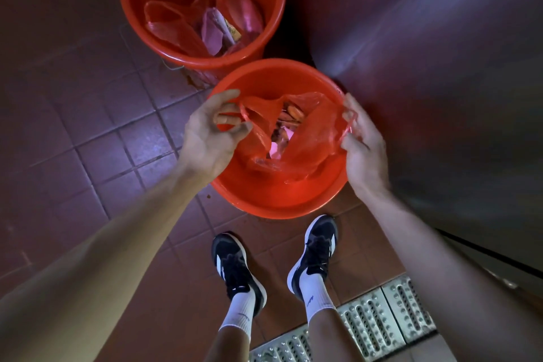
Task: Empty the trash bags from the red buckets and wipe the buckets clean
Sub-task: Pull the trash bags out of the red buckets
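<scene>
The task was barely under way: neither bag had left its bucket and no wiping had begun, with no cloth visible anywhere in view. Two red buckets stood on the tiled floor (73, 132) beside a steel panel (440, 67). The far red bucket (129, 9) sat untouched, its red trash bag (176, 26) slumped inside over pink and yellow wrappers. The near red bucket (264, 203), just ahead of the person's black shoes (235, 270), held the second red trash bag (308, 138), open at the mouth over scraps and something pink. The left hand (208, 132) had curled fingers hooked through one bag handle, and the right hand (361, 144) pinched the opposite handle between thumb and fingertips, so lifting this bag out looked like the step in hand. A slotted drain grate (382, 326) lay by the right foot.
</scene>
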### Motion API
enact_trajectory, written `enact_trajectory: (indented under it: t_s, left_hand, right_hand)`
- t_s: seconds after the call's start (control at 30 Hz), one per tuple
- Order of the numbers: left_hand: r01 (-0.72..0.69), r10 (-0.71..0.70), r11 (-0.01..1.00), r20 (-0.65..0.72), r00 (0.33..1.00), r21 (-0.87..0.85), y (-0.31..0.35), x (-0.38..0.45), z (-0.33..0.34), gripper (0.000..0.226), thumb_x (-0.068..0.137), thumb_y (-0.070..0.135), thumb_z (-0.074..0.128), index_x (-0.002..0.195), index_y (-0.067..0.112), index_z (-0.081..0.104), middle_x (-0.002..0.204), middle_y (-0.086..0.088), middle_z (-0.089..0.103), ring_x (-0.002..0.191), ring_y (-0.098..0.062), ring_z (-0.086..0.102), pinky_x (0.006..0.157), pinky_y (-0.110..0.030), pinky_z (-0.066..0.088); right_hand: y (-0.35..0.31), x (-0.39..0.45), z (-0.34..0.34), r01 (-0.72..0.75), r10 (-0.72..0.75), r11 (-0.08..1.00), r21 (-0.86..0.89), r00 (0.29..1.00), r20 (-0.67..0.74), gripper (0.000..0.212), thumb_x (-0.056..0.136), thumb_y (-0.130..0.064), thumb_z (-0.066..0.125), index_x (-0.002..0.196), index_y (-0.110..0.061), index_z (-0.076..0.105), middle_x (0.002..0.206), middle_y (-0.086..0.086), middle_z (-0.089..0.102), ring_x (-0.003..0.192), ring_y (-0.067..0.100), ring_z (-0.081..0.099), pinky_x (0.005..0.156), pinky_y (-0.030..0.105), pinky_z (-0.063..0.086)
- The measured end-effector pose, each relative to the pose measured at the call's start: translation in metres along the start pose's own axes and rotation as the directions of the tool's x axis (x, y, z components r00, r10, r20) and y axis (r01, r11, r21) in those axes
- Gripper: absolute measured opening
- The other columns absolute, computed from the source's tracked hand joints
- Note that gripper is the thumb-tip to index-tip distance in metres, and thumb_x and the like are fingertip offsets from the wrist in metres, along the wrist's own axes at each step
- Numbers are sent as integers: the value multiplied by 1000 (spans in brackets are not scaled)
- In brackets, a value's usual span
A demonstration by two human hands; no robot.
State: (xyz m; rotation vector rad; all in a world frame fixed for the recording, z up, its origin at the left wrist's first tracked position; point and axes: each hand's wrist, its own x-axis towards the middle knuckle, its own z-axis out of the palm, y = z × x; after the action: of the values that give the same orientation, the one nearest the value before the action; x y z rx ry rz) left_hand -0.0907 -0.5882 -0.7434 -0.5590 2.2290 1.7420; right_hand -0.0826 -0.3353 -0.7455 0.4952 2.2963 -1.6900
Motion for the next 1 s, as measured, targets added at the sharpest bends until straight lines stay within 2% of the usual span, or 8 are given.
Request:
enact_trajectory:
  t_s: [0.13,0.2,0.3,0.37,0.5,0.63,0.83,1.0]
  left_hand:
    - [-1,1,1000,16,1000,31,-10,-7,0,78,80,52,80,147,25,51,128,9,67,117,-6,64,101,-31,53]
    - [10,-11,999,34,999,38,-16,-12,0,95,75,65,75,156,30,39,138,11,61,125,-1,59,100,-24,49]
    - [7,-17,992,85,996,126,-25,-17,3,108,71,72,73,161,34,28,149,14,52,134,3,49,97,-23,50]
    - [17,-55,970,149,987,241,-32,-18,5,111,68,75,76,160,42,24,154,17,45,137,-3,47,105,-36,51]
    - [-89,-88,848,305,948,522,-33,-14,17,119,72,59,85,162,46,8,168,6,21,151,-21,29,122,-52,33]
    - [-301,22,751,433,901,588,-29,4,31,124,81,47,84,165,31,-7,172,9,4,157,-7,-2,129,-42,12]
    - [-466,77,661,565,821,588,-29,31,35,108,95,37,70,163,33,-14,173,9,3,159,-12,-1,127,-53,21]
    - [-522,166,633,559,812,571,-32,40,36,103,93,22,74,166,29,1,162,-1,39,153,-19,25,121,-50,35]
  right_hand:
    - [25,1,-16,-48,48,999,-17,999,4,81,82,1,41,155,-32,36,135,-41,46,138,-5,42,118,33,36]
    - [31,-4,-24,-47,46,997,-54,999,-24,64,93,-9,46,152,-35,41,130,-44,52,135,-5,47,118,39,38]
    - [35,-11,-34,-18,23,999,36,990,-143,45,104,-33,44,147,-23,51,142,-16,58,130,4,55,111,40,45]
    - [40,-11,-40,-38,72,987,154,972,-223,44,104,-27,42,146,-16,52,146,0,56,127,13,60,106,44,50]
    - [58,-12,-48,-84,66,992,-98,982,-175,56,99,-3,53,151,-23,46,139,-17,56,124,4,60,107,43,50]
    - [56,5,-40,-24,50,948,-318,996,75,81,91,-39,71,153,-55,20,152,-12,47,133,9,53,111,42,46]
    - [44,49,-24,274,-133,811,-517,947,293,60,106,-32,49,160,-32,23,165,-9,26,147,15,34,121,31,28]
    - [34,65,-17,370,-173,724,-583,914,366,60,107,-26,47,161,-19,21,159,6,39,138,15,33,112,20,25]
